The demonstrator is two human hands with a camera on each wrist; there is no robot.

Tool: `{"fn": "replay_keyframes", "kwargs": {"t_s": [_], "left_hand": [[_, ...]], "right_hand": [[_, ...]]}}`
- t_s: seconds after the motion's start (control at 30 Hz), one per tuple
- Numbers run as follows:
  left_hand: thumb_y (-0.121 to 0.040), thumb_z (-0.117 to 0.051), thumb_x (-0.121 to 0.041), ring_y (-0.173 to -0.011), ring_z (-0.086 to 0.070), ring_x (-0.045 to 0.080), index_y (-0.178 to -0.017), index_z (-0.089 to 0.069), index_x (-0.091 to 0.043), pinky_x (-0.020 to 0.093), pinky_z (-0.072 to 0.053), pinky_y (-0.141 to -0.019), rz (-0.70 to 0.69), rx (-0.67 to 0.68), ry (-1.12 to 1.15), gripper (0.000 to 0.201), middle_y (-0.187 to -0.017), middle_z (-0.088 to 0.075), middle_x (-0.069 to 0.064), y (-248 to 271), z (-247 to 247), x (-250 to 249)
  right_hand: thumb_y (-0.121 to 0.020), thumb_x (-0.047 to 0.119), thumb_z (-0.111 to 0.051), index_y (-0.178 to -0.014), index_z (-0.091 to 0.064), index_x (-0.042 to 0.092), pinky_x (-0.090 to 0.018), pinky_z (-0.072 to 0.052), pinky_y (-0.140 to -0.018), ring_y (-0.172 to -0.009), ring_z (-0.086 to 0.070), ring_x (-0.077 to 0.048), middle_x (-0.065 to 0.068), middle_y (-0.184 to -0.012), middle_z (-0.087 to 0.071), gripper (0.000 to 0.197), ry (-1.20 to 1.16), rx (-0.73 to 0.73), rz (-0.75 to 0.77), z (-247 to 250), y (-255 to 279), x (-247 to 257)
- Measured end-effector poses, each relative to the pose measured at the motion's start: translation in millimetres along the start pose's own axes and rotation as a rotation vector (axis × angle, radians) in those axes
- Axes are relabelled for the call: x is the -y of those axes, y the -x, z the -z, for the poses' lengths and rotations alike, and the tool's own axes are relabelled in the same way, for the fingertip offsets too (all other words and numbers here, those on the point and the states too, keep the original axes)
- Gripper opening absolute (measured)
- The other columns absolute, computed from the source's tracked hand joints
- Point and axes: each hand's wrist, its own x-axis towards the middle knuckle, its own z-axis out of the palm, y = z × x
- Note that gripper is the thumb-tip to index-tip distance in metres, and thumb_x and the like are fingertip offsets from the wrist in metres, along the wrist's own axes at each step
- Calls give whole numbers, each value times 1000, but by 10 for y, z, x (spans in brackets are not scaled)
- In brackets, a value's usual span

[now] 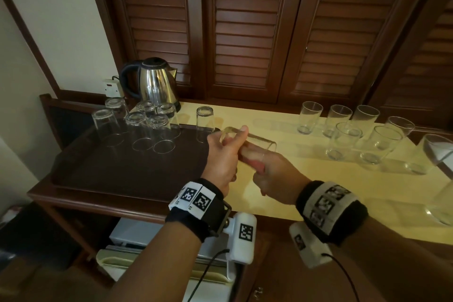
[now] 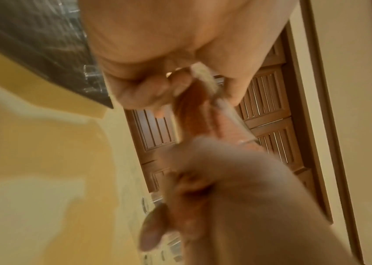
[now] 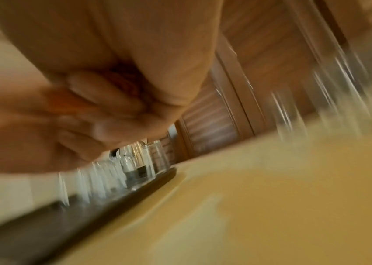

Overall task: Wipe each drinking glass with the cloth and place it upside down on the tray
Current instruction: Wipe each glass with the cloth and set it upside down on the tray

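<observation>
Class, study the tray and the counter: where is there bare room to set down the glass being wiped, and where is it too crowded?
Free: the near and middle tray, between its front rim and the upturned glasses. Also the yellow counter between the hands and the upright glasses. Crowded: the tray's far left corner by the kettle, and the counter's far right.
</observation>
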Motion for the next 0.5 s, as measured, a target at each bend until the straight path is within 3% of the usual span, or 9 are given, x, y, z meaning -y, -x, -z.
{"fn": "replay_keyframes", "kwargs": {"t_s": [0.07,0.1,0.17,0.2,0.27,0.33,0.37,0.43,0.5], "left_hand": [[-98,-70,-44,-71,-56,13,-134,-42,-29,29,-41,-59,25,-18,31,48,-100,-62,3,-7,10,-37],[-98,-72,-37,-75,-59,15,-132,-45,-29,31,-44,-62,12,-21,63,45,-99,-63,3,-5,15,-40],[-96,-74,-28,-81,-64,21,-129,-48,-27,39,-52,-69,-43,-17,147,41,-99,-63,5,17,16,-7],[-96,-74,-26,-86,-68,26,-129,-48,-26,46,-57,-74,-66,-7,198,42,-101,-64,7,37,15,0],[-96,-76,-33,-93,-72,32,-130,-47,-27,54,-63,-80,-72,6,199,45,-106,-67,10,35,29,-5],[-95,-72,-51,-75,-65,21,-131,-44,-29,39,-56,-59,-10,-23,53,51,-102,-64,6,21,47,-67],[-95,-69,-57,-67,-56,15,-133,-43,-28,31,-45,-53,26,-39,4,54,-101,-62,4,6,53,-88],[-97,-67,-53,-64,-50,12,-133,-44,-27,27,-37,-51,62,-60,27,50,-98,-61,3,-26,63,-107],[-99,-69,-38,-75,-58,16,-130,-46,-30,31,-42,-58,24,-71,111,39,-101,-62,5,-10,36,-101]], "right_hand": [[-87,-8,-51,-149,-45,33,-35,-59,-81,-105,-65,-21,9,-156,-41,75,333,-27,138,-100,-2,-54],[-87,-9,-52,-148,-47,30,-32,-58,-77,-100,-66,-23,5,-150,-48,72,249,-21,136,-133,-12,-30],[-89,-12,-56,-138,-54,25,-28,-55,-55,-67,-63,-22,1,-105,-68,62,-262,11,1,-124,-25,58],[-89,-13,-57,-132,-57,22,-28,-52,-47,-55,-56,-19,1,-81,-65,56,-547,54,-112,-86,-22,101],[-90,-12,-58,-127,-60,22,-30,-52,-44,-50,-50,-15,-2,-68,-57,50,-813,86,-232,2,-38,137],[-90,-10,-55,-132,-58,30,-35,-57,-58,-62,-62,-19,-1,-92,-67,58,-491,41,-146,42,-68,133],[-90,-9,-51,-139,-52,38,-35,-59,-73,-83,-68,-18,6,-120,-66,67,-159,26,-58,43,-74,111],[-91,-6,-48,-151,-39,40,-36,-53,-96,-123,-57,-17,14,-159,-36,76,365,24,89,-28,-72,89],[-89,-9,-51,-151,-40,34,-37,-56,-92,-120,-60,-20,7,-159,-36,76,222,9,154,-100,-88,85]]}}
